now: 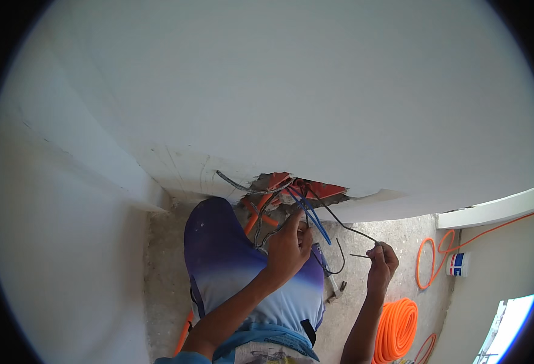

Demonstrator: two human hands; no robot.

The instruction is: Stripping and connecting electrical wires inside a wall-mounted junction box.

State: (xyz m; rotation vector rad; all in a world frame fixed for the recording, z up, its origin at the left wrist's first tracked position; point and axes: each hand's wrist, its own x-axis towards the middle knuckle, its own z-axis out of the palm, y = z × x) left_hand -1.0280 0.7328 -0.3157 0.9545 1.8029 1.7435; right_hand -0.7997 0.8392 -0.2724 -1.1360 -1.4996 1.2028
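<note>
My left hand (289,244) is closed at the wires below a rough hole in the white wall, its fingertips pinched on them. Blue wire (321,228) hangs in a narrow loop beside those fingers. To the right, my right hand (382,266) pinches a dark wire (342,222) near its bent end; the wire runs taut out of an orange box (324,190) set in the hole. Another dark, curved wire (343,258) dangles between my hands. A thicker grey cable (233,181) sticks out to the left. Which strands my left fingers grip is partly hidden.
Orange conduit (252,221) rises from the floor under the hole. A hammer-like tool (338,292) lies near my knees. An orange coil (396,330), loose orange tubing (421,262) and a white bucket (459,265) are at right. A side wall (67,242) closes off the left.
</note>
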